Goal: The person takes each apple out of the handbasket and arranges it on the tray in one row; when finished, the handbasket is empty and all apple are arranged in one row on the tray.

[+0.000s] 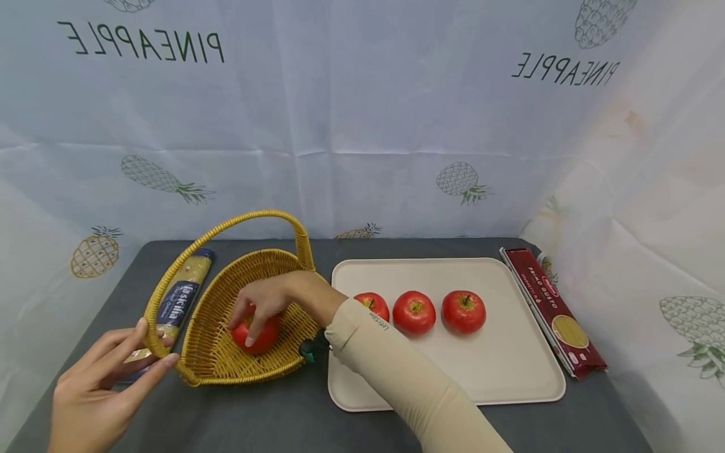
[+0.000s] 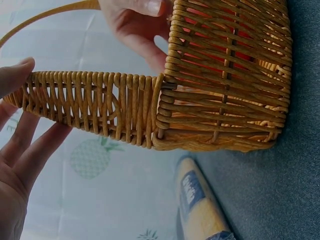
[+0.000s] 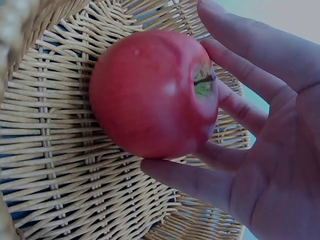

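Note:
A yellow wicker basket stands tilted toward me on the left of the table. My left hand holds its arched handle between thumb and fingers. Inside the basket lies a red apple, its stem end toward my palm. Around that apple are the fingers of my right hand, reaching in over the rim. In the right wrist view, fingers touch the apple's side, while the palm stays apart from it. The left wrist view shows the red only through the weave.
A cream tray carries three red apples in a row, one partly behind my right sleeve. A red spaghetti pack lies right of it. Behind the basket is a yellow and blue pasta pack. A small dark object sits by the basket.

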The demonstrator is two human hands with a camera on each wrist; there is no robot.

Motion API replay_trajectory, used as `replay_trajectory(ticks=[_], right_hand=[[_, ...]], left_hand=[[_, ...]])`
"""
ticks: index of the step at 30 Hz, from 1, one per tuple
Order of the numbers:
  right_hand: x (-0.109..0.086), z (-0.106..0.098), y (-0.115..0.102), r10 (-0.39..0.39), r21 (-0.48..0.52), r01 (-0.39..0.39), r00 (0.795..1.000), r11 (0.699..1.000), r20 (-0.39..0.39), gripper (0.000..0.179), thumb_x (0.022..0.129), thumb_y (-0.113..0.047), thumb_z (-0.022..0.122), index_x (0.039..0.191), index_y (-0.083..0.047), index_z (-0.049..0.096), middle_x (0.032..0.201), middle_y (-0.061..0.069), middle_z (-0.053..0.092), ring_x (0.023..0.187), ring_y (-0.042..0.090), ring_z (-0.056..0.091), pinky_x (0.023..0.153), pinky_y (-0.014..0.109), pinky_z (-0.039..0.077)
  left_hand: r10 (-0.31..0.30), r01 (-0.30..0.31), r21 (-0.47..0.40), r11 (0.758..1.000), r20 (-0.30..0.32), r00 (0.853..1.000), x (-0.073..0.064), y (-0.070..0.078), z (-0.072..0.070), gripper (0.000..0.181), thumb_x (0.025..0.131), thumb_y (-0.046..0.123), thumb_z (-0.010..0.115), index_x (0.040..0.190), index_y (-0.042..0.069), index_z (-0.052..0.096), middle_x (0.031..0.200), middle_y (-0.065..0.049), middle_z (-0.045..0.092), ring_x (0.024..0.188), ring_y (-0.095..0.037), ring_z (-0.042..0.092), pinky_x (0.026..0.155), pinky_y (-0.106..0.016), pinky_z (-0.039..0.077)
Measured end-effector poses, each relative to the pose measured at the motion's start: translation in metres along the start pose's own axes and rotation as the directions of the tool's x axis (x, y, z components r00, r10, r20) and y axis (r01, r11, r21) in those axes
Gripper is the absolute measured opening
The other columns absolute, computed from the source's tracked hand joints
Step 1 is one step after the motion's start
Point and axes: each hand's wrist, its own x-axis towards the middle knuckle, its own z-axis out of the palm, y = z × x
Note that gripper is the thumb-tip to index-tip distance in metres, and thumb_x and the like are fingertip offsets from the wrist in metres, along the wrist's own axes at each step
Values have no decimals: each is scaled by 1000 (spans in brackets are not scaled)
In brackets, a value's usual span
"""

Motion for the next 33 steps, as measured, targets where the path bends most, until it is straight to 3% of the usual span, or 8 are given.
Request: replay_trajectory(ticks=[4,9,16,20,27,29,33], right_hand=[[-2,1,2,14,73,-15,1000,997,10,56,88,-29,80,141,-23,64,143,-7,57,123,3,46,85,9,54],[-1,3,4,0,59,-2,999,998,45,59,88,-25,80,144,-24,61,142,-6,56,121,2,46,87,9,53],[-1,4,7,4,59,-7,998,998,58,61,89,-13,79,144,-27,60,142,-7,57,118,4,46,88,10,52],[-1,5,8,18,109,-25,998,994,64,60,88,-12,80,143,-28,62,139,-6,56,117,6,46,85,12,56],[0,5,5,93,168,-107,992,980,90,61,88,-10,79,141,-34,63,138,-11,52,114,8,47,78,22,62],[0,5,4,107,191,-123,990,974,91,61,87,-9,79,140,-34,64,138,-11,52,114,8,48,78,24,63],[0,5,5,109,210,-125,990,970,87,61,86,-8,80,139,-33,64,136,-10,52,112,8,49,77,23,63]], left_hand=[[-17,17,7,1000,-3,1000,0,0,0,56,82,-6,79,130,-21,57,113,10,69,98,4,68,77,-7,61],[-60,60,56,997,0,998,0,4,-1,57,79,-13,78,132,-17,58,113,16,67,96,8,67,77,-6,60],[-42,42,40,998,-2,999,0,2,0,56,80,-13,78,131,-18,57,113,14,68,96,7,68,76,-7,60],[-94,94,84,992,1,996,0,4,-1,60,75,-22,76,132,-16,59,113,20,66,96,10,66,76,-6,60],[-30,30,40,999,-2,1000,-2,2,-1,54,82,-6,78,131,-18,58,115,14,68,97,7,67,77,-6,60],[-35,35,44,998,0,999,-1,2,-1,55,81,-9,78,131,-18,58,114,14,68,97,7,67,77,-6,60],[-109,108,104,989,9,994,1,4,-2,63,73,-26,76,133,-15,59,112,21,65,95,11,66,76,-6,60]])
